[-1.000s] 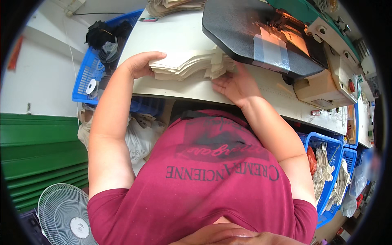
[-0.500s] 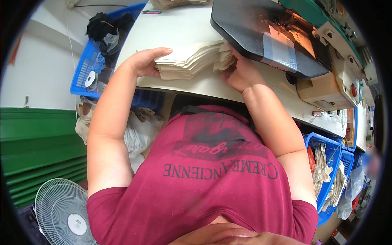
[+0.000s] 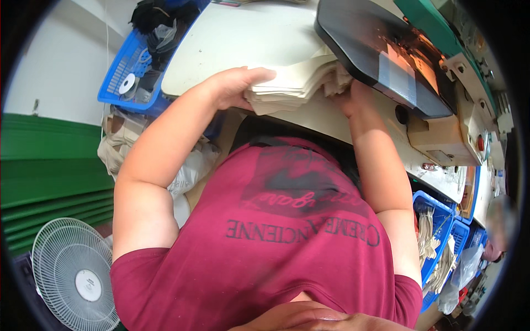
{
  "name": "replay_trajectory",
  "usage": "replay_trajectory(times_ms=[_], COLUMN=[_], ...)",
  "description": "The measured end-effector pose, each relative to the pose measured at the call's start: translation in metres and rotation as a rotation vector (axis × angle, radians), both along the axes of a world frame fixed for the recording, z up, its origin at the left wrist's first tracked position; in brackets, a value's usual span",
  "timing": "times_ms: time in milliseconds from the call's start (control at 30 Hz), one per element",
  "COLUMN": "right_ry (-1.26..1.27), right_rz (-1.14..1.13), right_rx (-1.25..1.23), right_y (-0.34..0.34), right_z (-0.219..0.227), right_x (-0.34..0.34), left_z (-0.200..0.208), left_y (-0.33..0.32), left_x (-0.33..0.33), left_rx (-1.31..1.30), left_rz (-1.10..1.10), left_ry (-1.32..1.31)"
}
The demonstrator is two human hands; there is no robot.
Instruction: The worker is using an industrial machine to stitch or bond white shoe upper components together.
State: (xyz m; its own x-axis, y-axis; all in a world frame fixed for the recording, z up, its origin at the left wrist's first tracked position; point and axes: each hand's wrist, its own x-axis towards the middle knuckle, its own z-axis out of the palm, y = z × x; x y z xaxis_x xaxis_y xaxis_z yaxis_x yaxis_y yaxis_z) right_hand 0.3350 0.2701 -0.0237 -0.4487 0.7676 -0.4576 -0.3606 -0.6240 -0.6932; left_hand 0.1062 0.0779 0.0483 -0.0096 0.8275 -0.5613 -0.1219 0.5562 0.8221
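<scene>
Stack of cream fabric pieces [image 3: 295, 83], one, on white table [image 3: 232, 44].
My left hand [image 3: 234, 85] grasps its near edge; right hand [image 3: 348, 96] mostly hidden under one dark press plate [image 3: 375, 49], grip unclear.

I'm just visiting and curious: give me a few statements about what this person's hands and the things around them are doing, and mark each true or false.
1. The left hand rests on a stack of cream fabric pieces. True.
2. The stack lies on the floor. False: it lies on the white table.
3. The right hand is at the stack's right end, beside the dark machine plate. True.
4. The blue basket at the table's left is red. False: it is blue.
5. A white fan stands at lower left. True.
</scene>
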Motion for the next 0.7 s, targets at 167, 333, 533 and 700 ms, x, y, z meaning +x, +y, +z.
replay_trajectory(times_ms=[167,333,533,700], right_ry=[-0.048,-0.056,-0.190,-0.327], right_rz=[-0.116,-0.037,0.039,0.133], right_rx=[-0.052,-0.002,0.063,0.119], right_y=[0.012,-0.007,-0.011,-0.018], right_z=[0.013,0.039,0.034,0.030], right_x=[0.021,0.029,0.034,0.031], left_z=[0.001,0.008,-0.019,-0.017], left_y=[-0.005,-0.017,-0.026,-0.037], left_x=[0.045,0.083,0.072,0.058], left_rx=[0.079,0.057,0.109,0.098], left_rz=[-0.016,0.126,0.187,0.242], left_ry=[-0.086,-0.140,-0.184,-0.077])
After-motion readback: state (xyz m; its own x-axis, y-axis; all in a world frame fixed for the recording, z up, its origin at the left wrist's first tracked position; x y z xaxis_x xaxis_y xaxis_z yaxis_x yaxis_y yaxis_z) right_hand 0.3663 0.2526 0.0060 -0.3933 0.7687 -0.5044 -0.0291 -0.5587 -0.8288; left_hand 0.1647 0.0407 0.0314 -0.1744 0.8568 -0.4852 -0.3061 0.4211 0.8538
